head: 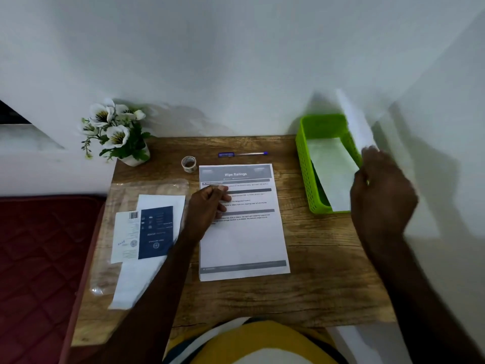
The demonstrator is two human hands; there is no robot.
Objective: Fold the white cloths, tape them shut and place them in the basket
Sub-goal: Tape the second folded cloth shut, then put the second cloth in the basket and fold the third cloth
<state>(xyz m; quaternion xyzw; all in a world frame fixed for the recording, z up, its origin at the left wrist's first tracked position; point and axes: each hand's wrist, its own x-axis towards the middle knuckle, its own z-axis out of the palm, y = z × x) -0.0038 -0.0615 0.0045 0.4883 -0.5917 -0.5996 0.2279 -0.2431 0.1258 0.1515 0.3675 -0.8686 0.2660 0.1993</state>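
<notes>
Against a pale wall stands a small wood-grain table (315, 271). At its far right corner sits a bright green perforated plastic basket (307, 164) with one folded white cloth (330, 169) lying inside. Over the basket's right rim, the right hand (380, 195) pinches a long white cloth strip (357, 122), blurred, rising toward the wall. Mid-table, the left hand (207, 206), fingers curled loosely and empty, hovers over a printed sheet (244, 243). Nearby lie a clear tape roll (189, 164) and a blue pen (242, 154).
</notes>
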